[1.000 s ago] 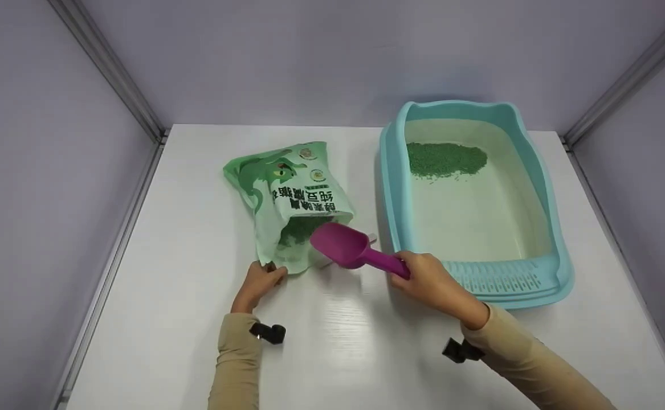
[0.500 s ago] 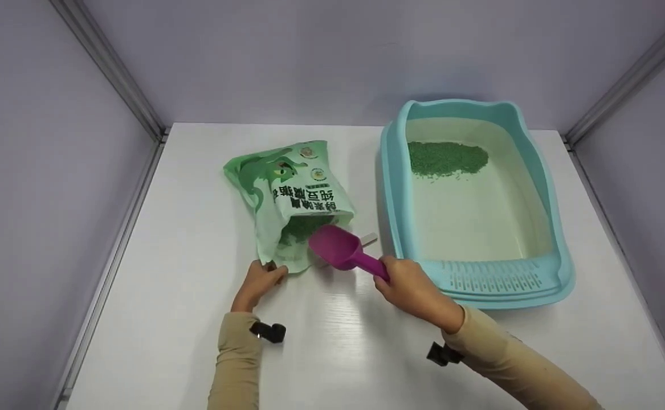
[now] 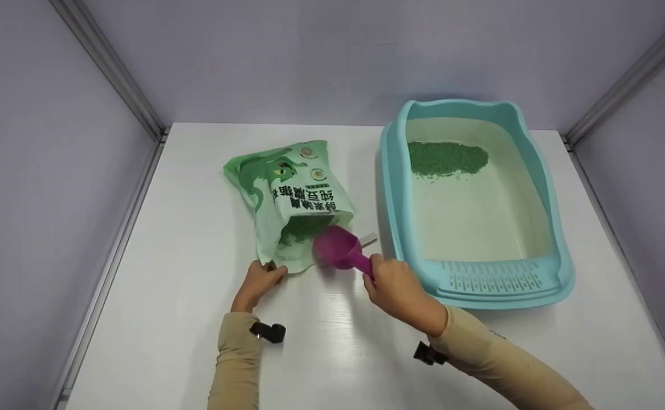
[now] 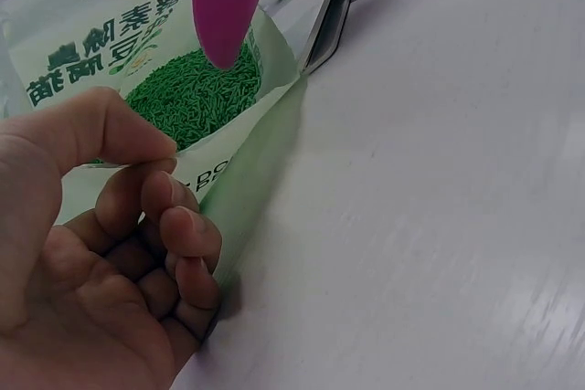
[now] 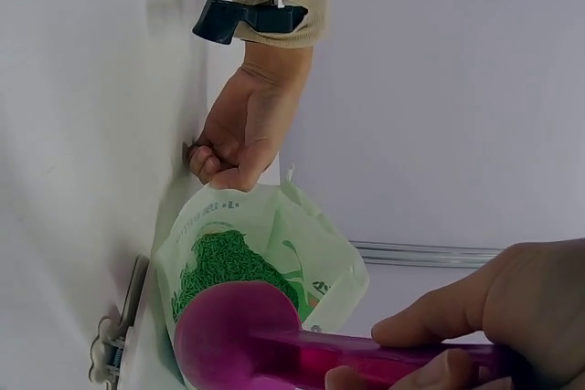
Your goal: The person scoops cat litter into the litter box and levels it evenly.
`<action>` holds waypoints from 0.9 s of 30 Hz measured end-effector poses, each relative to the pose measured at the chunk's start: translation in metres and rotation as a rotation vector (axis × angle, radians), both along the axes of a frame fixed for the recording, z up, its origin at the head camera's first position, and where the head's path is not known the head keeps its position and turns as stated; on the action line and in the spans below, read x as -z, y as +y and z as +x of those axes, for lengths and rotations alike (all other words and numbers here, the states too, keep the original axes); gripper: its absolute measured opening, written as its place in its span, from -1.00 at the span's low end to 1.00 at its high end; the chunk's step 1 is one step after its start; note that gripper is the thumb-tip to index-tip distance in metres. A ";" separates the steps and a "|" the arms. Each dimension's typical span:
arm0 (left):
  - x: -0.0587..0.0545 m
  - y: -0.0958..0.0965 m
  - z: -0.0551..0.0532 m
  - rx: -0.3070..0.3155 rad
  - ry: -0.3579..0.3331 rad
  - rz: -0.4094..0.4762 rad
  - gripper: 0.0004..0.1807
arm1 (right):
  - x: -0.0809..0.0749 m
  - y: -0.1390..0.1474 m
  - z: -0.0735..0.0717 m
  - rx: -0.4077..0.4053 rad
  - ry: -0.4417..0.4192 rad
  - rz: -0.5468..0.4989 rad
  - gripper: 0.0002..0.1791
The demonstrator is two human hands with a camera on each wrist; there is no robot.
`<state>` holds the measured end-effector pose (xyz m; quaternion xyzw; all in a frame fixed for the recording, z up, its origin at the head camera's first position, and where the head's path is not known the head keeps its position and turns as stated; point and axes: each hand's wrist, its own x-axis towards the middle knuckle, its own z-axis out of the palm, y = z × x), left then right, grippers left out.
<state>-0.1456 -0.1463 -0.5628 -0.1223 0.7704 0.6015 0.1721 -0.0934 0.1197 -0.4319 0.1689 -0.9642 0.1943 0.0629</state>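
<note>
A pale green bag of cat litter (image 3: 309, 171) lies on the table with its mouth toward me. Green litter pellets (image 4: 196, 93) show inside that mouth. My left hand (image 3: 259, 283) pinches the bag's near rim between thumb and fingers. With my right hand (image 3: 398, 290) I grip a magenta litter scoop (image 3: 337, 247) by its handle. The scoop's bowl is at the right side of the bag's opening; in the right wrist view it hides part of the mouth. Whether the scoop touches the pellets, I cannot tell.
To the right stands a blue litter box (image 3: 394, 188) with a patch of green pellets (image 3: 449, 158) at its far end. A clip (image 4: 336, 11) sits by the bag's right corner. Grey panels (image 3: 332, 62) enclose the table (image 3: 195, 228).
My right hand has moved left and slightly down with the scoop, turning its handle more toward me. The left hand and the bag have stayed in place.
</note>
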 end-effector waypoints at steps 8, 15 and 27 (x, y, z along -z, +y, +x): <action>0.013 0.000 -0.004 -0.017 0.010 -0.011 -0.83 | -0.001 -0.010 -0.002 0.043 0.042 0.076 -0.77; 0.013 0.000 -0.003 -0.013 0.018 -0.023 -0.81 | 0.002 -0.018 -0.008 0.053 0.039 0.084 -0.78; -0.028 0.004 0.008 0.012 0.014 -0.006 -0.81 | 0.017 -0.028 -0.014 0.082 0.089 0.110 -0.76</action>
